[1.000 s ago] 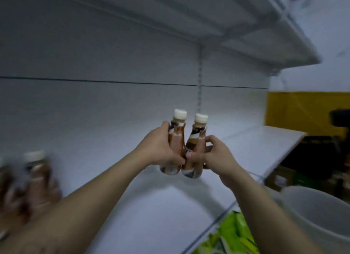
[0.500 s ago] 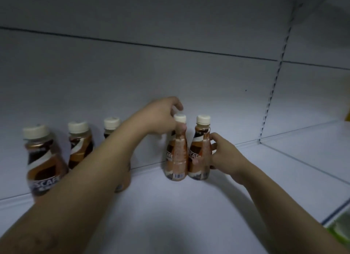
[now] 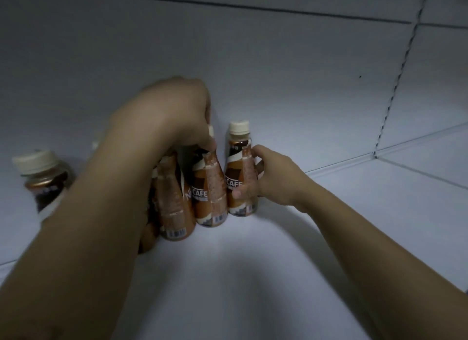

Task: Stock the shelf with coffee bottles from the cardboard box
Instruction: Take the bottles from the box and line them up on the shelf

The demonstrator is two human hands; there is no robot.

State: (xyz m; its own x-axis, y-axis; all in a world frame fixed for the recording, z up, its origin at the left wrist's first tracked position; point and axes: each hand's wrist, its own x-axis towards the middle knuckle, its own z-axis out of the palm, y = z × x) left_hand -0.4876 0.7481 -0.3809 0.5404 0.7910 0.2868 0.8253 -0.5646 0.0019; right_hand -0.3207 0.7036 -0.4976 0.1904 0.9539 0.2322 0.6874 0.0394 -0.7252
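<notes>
Head view: left hand [image 3: 172,116] clasping the middle bottle [image 3: 209,192] by its top, right hand [image 3: 276,180] gripping the end bottle [image 3: 240,162], I should press both upright and snug.

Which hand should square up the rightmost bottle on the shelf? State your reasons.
Right. The right hand grips the rightmost bottle by its side, while the left hand holds the middle bottle by its neck, its arm crossing the row.

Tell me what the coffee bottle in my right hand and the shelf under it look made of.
Brown coffee bottle with cream cap: probably plastic, wrapped in a glossy printed sleeve with a visible seam. White flat shelf: likely painted metal, smooth matte, no grain.
</notes>
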